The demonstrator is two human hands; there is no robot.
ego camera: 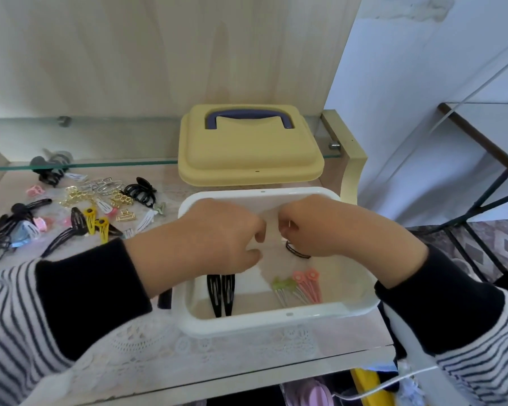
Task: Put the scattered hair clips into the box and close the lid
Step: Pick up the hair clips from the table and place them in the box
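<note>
A white box (276,320) stands open on the lace-covered table. Inside lie two black snap clips (221,293), green clips (282,288), pink flower clips (308,284) and a black hair tie (295,249). Both hands hover over the box with fingers curled. My left hand (214,238) has its fingertips turned inward; what it holds is hidden. My right hand (320,227) pinches something thin and pale, too small to name. The yellow lid (250,148) with a dark blue handle lies on the glass shelf behind the box. Scattered hair clips (79,209) cover the table at left.
A glass shelf (79,164) runs above the back of the table. A wood panel stands behind it. A metal-framed table (481,159) is at the right. The table's front edge (247,373) is close to my body.
</note>
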